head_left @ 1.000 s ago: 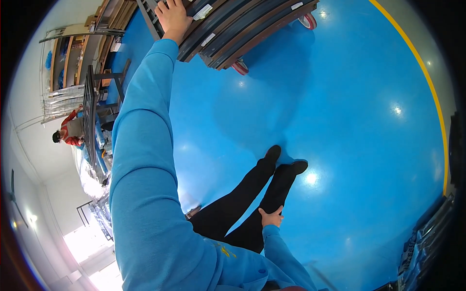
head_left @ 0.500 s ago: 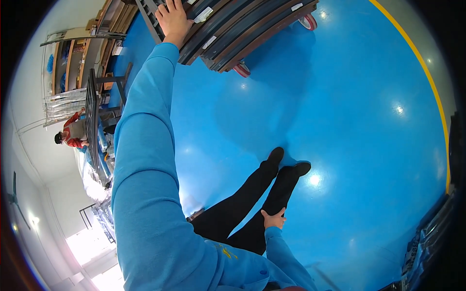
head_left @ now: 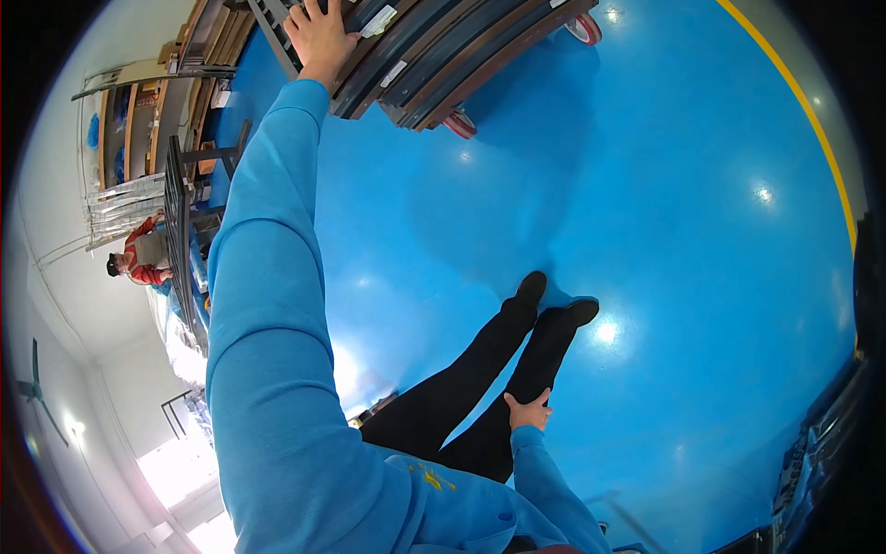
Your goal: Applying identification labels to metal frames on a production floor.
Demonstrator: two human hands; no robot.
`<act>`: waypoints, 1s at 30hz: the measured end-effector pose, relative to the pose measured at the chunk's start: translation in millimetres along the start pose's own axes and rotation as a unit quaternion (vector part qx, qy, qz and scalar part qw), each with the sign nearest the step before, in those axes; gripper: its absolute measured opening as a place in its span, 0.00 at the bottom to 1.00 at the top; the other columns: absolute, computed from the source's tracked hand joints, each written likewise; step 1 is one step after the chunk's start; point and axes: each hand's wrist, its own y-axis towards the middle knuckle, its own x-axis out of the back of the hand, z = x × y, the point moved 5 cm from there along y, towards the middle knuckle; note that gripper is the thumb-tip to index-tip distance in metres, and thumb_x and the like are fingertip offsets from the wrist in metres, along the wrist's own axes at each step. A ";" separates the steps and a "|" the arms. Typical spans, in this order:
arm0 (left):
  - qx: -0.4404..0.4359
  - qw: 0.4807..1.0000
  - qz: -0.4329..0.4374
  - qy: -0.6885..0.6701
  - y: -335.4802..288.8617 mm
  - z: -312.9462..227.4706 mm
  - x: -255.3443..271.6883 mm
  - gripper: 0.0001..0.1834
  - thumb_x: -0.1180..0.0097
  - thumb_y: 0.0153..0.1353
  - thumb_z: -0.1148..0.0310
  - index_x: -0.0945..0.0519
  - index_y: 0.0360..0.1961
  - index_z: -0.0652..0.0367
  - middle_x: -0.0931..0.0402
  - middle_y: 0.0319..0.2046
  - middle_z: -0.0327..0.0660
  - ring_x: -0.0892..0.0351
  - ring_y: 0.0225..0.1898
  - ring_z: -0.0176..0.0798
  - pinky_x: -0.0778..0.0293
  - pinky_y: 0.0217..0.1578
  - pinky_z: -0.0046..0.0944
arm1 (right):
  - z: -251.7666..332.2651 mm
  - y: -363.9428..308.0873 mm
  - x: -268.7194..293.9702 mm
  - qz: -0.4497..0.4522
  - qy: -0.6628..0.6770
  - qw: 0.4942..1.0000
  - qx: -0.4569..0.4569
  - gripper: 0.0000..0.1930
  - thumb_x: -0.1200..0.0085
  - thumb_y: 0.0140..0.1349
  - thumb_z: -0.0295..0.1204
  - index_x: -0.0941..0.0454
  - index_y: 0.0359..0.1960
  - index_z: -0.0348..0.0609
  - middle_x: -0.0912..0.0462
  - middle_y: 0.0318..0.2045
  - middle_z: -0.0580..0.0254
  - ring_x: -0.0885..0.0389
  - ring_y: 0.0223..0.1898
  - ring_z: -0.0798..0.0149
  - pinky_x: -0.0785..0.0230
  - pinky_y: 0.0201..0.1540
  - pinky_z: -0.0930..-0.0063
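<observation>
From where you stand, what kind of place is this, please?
Probably a workshop or factory hall: a glossy blue painted floor with a yellow boundary line, a red-wheeled cart of long dark panels, and metal storage racks.

**Open floor to the right, clutter crowding the left**

The blue floor (head_left: 664, 231) is lying bare and wide to the right. Ahead, the wheeled cart (head_left: 443, 55) of stacked long panels is blocking the way, the left hand (head_left: 318, 37) resting on it. Dark metal racks (head_left: 180, 222) are hemming in the left side, where another person (head_left: 138, 258) is working, possibly seated.
</observation>
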 end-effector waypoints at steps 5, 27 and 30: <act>0.024 1.000 0.017 0.009 0.5 -9.3 5.0 0.48 0.39 0.45 0.64 0.52 0.65 0.53 0.56 0.63 0.55 0.51 0.59 0.60 0.53 0.59 0.53 | -2.0 -0.3 -6.1 0.002 0.003 1.000 0.001 0.49 0.38 0.44 0.53 0.52 0.64 0.50 0.36 0.47 0.44 0.29 0.44 0.46 0.31 0.46 0.61; -0.069 0.988 0.141 0.008 -162.0 -37.5 -149.5 0.29 0.48 0.49 0.68 0.35 0.55 0.56 0.56 0.66 0.45 0.53 0.66 0.45 0.47 0.58 0.48 | -6.6 0.9 -26.8 -0.012 0.017 1.000 0.011 0.49 0.38 0.44 0.53 0.52 0.64 0.49 0.37 0.46 0.43 0.30 0.43 0.45 0.32 0.46 0.59; -0.053 0.985 0.164 0.018 -150.0 -38.1 -146.8 0.26 0.50 0.51 0.67 0.34 0.55 0.56 0.57 0.66 0.45 0.55 0.66 0.46 0.47 0.57 0.48 | -5.3 1.6 -27.5 -0.003 0.033 0.999 0.015 0.47 0.38 0.44 0.53 0.49 0.63 0.49 0.36 0.46 0.43 0.30 0.43 0.45 0.31 0.45 0.59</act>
